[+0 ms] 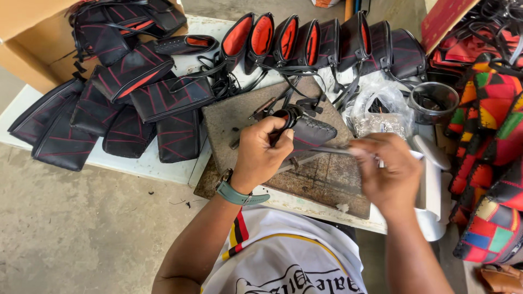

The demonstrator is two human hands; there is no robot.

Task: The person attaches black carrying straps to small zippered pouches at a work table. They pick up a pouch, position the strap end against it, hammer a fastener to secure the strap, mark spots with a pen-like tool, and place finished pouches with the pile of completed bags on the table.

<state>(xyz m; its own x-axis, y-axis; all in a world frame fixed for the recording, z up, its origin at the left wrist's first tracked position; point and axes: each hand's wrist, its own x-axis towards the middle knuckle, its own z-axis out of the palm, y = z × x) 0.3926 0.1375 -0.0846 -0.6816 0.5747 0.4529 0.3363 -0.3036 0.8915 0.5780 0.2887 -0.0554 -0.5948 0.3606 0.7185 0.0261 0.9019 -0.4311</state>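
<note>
My left hand [262, 153] grips a small black bag with red stitching [311, 132] by its opening, holding it above a worn stone slab [234, 117]. A black strap loops over the top of the bag. My right hand [385, 170] pinches a thin metal tool or strip [327, 149] that reaches to the bag's side; the hand is blurred. A green-strapped watch [235, 193] sits on my left wrist.
Flat black bags with red stitching [136, 103] are piled at the left on a white table [136, 166]. A row of open bags with red lining [305, 43] stands at the back. A plastic bag of small metal parts [376, 117], a dark bowl [434, 102], and colourful patchwork bags [490, 163] lie at the right.
</note>
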